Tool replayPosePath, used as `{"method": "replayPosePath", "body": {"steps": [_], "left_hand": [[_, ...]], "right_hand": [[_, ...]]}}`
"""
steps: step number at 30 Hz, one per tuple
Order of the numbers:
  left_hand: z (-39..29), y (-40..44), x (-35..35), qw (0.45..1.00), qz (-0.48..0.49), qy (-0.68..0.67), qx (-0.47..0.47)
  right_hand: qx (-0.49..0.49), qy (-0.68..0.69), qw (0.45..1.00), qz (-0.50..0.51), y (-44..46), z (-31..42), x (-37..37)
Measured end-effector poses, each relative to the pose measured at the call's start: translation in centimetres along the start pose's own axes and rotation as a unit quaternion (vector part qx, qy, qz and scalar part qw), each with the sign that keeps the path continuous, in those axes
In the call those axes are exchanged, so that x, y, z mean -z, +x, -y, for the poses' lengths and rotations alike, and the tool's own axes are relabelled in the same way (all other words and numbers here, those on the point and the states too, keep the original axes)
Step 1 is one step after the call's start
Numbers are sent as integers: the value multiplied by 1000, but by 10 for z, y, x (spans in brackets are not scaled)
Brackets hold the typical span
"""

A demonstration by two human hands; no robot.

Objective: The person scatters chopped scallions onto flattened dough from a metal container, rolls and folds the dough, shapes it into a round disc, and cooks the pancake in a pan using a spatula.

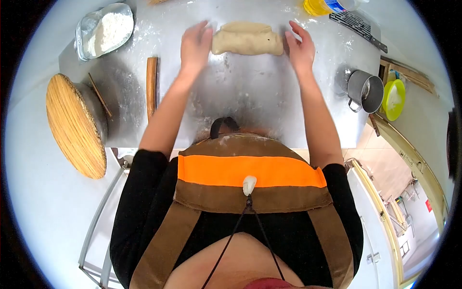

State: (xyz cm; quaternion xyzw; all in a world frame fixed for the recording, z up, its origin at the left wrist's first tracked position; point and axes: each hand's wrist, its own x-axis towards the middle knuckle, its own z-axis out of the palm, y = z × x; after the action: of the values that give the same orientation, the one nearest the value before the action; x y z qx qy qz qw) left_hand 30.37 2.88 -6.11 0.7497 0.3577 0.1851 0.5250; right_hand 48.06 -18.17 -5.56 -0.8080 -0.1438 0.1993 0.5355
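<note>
A thick folded roll of dough (248,43) lies crosswise on the floured metal table (231,91). At its left end is my left hand (196,48), fingers stretched forward and the thumb side close against the dough. My right hand (300,50) is at the other end, its fingers apart and curved slightly inward. Neither hand wraps around the dough; whether the fingertips touch its ends I cannot tell. A small dark speck shows on the dough near its right side.
On the left are a bag of flour (111,31), a wooden rolling pin (152,89) and a round wooden lid (77,127) on a pot. To the right stand a metal cup (365,91), a green bowl (394,100), a black slotted tool (357,30) and an oil bottle (320,6).
</note>
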Motion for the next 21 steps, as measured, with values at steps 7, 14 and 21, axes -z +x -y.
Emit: {"method": "replayPosePath", "body": {"steps": [7,14,21], "left_hand": [[-20,55,-24,960,171,222,13],[-34,58,-35,925,191,329,17],[-14,52,-42,972,169,162,-9]], "right_hand": [[20,-228,959,165,52,22,-22],[-33,-354,921,157,48,38,-38],[-60,-260,943,200,49,34,-42]]}}
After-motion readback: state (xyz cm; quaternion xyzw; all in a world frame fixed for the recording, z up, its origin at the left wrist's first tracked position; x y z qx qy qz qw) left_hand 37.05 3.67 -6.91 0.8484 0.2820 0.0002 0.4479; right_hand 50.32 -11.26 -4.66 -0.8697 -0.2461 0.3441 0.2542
